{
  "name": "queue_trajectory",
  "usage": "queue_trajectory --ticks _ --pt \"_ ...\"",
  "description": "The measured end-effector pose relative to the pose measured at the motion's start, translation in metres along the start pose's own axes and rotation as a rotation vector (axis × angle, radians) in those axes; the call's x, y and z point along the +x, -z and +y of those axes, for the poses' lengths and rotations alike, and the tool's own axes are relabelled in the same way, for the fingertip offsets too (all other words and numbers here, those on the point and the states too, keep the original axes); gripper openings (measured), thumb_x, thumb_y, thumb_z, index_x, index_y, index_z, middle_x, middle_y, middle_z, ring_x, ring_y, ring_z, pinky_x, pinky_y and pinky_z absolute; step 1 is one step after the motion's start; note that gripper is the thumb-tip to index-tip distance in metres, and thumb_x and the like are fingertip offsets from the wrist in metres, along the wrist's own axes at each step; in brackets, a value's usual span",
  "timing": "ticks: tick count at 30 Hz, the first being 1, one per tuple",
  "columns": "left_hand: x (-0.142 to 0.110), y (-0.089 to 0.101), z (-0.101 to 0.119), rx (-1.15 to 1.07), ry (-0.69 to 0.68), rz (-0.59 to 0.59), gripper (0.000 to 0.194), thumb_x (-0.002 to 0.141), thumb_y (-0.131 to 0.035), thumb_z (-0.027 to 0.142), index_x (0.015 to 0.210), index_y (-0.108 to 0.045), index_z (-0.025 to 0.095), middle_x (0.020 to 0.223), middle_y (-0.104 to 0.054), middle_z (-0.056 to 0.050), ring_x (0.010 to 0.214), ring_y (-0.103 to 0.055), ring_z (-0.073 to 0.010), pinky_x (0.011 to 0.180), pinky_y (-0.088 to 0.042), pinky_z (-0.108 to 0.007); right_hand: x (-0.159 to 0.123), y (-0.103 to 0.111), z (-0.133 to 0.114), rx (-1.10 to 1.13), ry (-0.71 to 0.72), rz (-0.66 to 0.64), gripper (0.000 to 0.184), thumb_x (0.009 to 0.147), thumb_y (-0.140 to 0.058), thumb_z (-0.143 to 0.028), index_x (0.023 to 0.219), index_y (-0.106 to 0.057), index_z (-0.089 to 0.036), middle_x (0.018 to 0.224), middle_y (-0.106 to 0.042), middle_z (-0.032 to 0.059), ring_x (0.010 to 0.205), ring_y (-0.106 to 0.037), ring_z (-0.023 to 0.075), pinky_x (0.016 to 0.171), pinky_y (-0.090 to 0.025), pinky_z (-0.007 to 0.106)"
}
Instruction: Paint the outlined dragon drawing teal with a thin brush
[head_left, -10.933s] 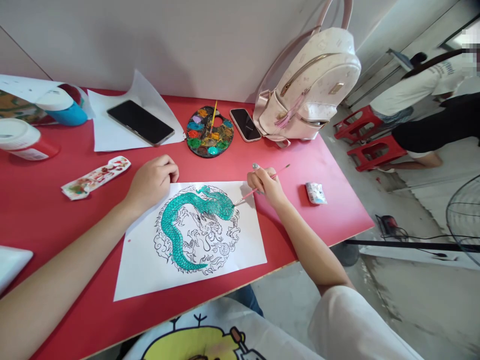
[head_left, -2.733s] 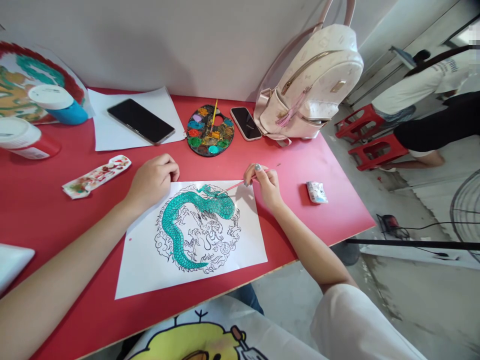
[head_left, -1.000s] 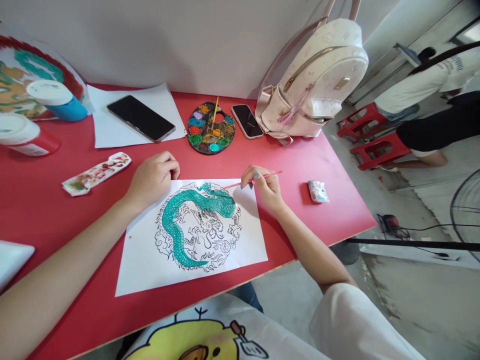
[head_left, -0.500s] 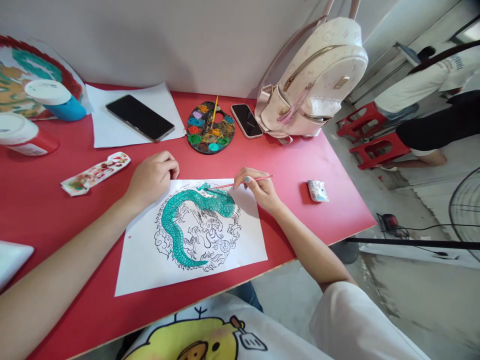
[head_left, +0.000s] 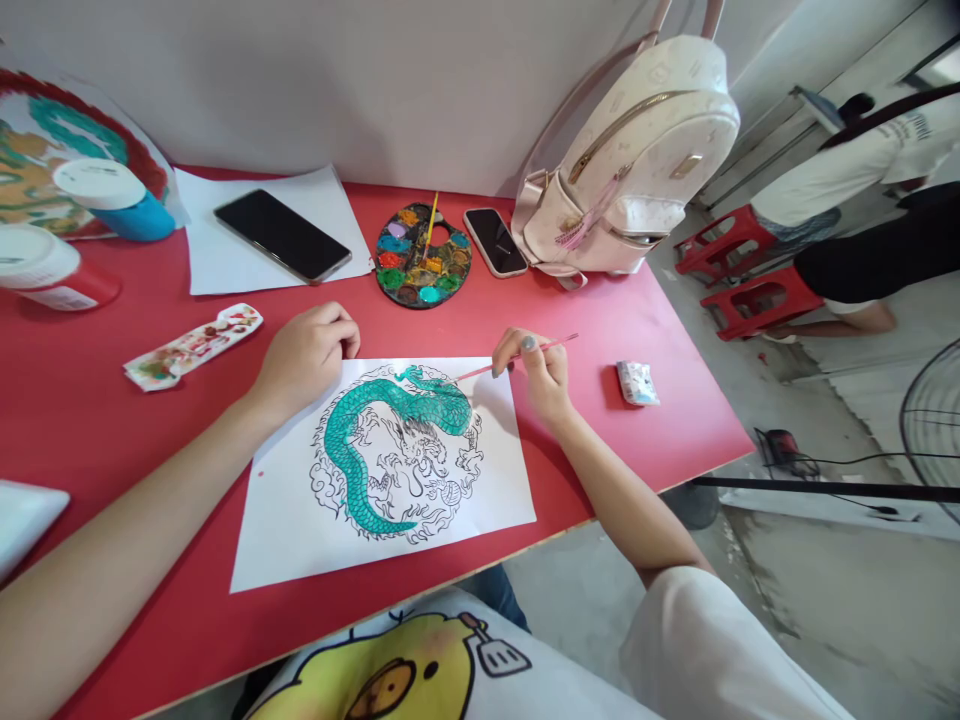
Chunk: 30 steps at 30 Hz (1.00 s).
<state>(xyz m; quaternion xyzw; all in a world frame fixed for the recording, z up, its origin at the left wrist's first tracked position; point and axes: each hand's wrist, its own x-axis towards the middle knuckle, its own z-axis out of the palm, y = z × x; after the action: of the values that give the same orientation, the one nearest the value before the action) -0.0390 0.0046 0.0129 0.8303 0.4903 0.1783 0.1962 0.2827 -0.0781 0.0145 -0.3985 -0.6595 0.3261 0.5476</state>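
Note:
A white sheet [head_left: 300, 540] with a dragon drawing [head_left: 397, 450], its body painted teal, lies on the red table [head_left: 105, 430]. My right hand [head_left: 536, 372] pinches a thin pink paintbrush [head_left: 517, 357] whose tip points at the upper right of the dragon. My left hand [head_left: 306, 355] is curled into a loose fist and rests on the sheet's top left corner. A round paint palette [head_left: 424, 258] with a yellow brush across it lies beyond the sheet.
Two dark phones [head_left: 281, 235] [head_left: 495, 242], a pale backpack [head_left: 630, 160], a small packet [head_left: 637, 383], a paint-stained strip [head_left: 191, 347] and two paint bottles [head_left: 112, 200] [head_left: 45, 272] lie on the table. Another person sits near red stools [head_left: 757, 300] at right.
Over the last second my right hand slid left along the dragon's top with the brush, then back right. My left hand has stayed on the sheet's corner.

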Motion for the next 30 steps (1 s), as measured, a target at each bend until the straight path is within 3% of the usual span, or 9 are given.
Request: queue_trajectory --ticks 3,8,25,30 --pt "0.0 0.0 -0.001 0.005 -0.006 0.002 0.023 0.087 -0.045 0.01 0.072 -0.053 0.025 0.098 -0.07 -0.008 0.092 -0.064 -0.0271 0.078 -0.042 -0.043 0.0 0.0 0.0 -0.041 -0.028 -0.039 0.074 0.117 -0.054 -0.078 0.069 -0.073 -0.025 0.068 -0.069 0.004 0.063 -0.061 0.0183 0.063 -0.049 0.036" --pt "0.0 0.002 -0.002 -0.006 -0.008 -0.009 0.023 0.088 -0.046 0.01 0.073 -0.053 0.025 0.099 -0.069 -0.008 0.092 -0.063 -0.0264 0.079 -0.041 -0.043 0.001 0.001 0.001 -0.053 -0.09 0.053 0.083 0.114 -0.049 -0.086 0.06 -0.065 -0.026 0.059 -0.062 0.0032 0.057 -0.057 0.0184 0.06 -0.048 0.037" --pt "-0.002 0.007 0.01 -0.013 0.021 -0.031 0.028 0.092 -0.043 0.005 0.074 -0.051 0.025 0.099 -0.065 -0.008 0.093 -0.058 -0.0245 0.082 -0.04 -0.042 0.003 0.003 0.001 -0.107 -0.112 0.056 0.085 0.111 -0.05 -0.092 0.061 -0.067 -0.025 0.059 -0.064 0.0033 0.056 -0.055 0.0168 0.057 -0.041 0.036" --pt "-0.002 0.007 0.012 -0.014 0.032 -0.038 0.027 0.091 -0.044 0.005 0.074 -0.051 0.024 0.099 -0.065 -0.008 0.093 -0.056 -0.024 0.081 -0.039 -0.041 0.003 0.005 0.002 -0.086 -0.137 0.075 0.085 0.112 -0.049 -0.091 0.059 -0.065 -0.025 0.058 -0.063 0.0041 0.057 -0.056 0.0178 0.059 -0.044 0.038"
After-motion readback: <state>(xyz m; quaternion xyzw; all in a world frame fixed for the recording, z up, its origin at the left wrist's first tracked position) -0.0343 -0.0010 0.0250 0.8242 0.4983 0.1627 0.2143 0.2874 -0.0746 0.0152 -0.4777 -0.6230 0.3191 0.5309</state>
